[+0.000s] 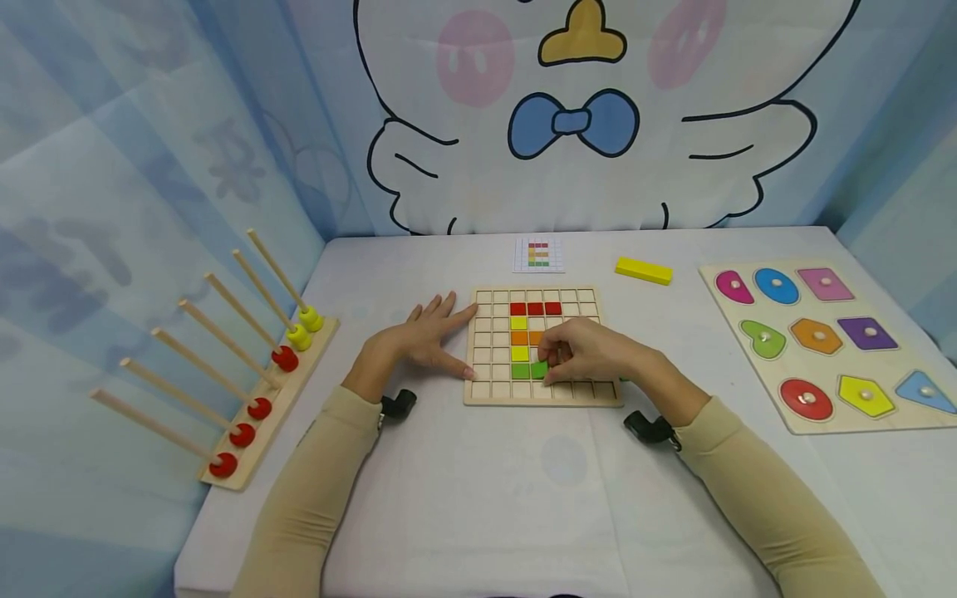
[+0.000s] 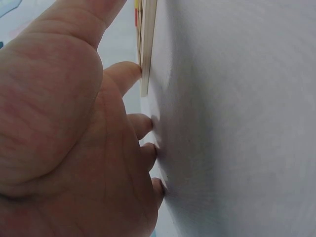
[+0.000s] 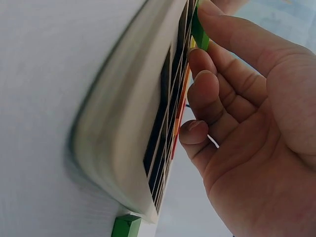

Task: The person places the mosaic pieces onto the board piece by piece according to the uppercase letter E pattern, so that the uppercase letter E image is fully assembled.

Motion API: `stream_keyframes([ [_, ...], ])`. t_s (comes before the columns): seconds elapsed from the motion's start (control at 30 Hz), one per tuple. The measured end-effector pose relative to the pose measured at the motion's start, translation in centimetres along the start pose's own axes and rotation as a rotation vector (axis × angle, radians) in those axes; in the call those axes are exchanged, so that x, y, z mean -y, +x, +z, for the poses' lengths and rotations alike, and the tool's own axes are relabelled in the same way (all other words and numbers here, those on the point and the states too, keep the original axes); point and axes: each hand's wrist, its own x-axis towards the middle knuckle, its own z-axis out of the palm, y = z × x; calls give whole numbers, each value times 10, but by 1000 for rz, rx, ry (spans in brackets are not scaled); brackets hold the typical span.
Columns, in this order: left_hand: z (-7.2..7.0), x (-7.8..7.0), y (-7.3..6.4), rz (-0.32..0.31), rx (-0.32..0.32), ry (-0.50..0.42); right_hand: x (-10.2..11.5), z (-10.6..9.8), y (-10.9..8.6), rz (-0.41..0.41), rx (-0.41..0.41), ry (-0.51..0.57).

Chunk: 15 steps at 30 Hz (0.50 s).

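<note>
A wooden grid board (image 1: 489, 399) lies on the white table. My left hand (image 1: 419, 336) is spread beside it, with thumb and index fingertip touching its left edge. My right hand (image 1: 586, 353) pinches a green block (image 1: 538, 370) between thumb and fingers, low over the grid; the left wrist view hides this, the right wrist view shows the block (image 3: 200, 33) at the fingertips. Red blocks (image 1: 534, 309), yellow blocks (image 1: 519, 354), orange blocks (image 1: 519, 338) and another green block (image 1: 520, 371) fill cells. Fingers cover part of the grid. A loose green block (image 3: 126, 226) sits by the board's corner.
Behind the board lies a small pattern card (image 1: 539, 255), with a yellow bar (image 1: 644, 271) to its right. A pegged stand (image 1: 269, 407) with red and yellow beads is at the left. A shape puzzle board (image 1: 770, 349) occupies the right side.
</note>
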Motion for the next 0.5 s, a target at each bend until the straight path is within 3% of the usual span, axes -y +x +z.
stream_keyframes([
  [0.5,1,0,0,4,-7,12,-1,1,0,-6,14,11],
])
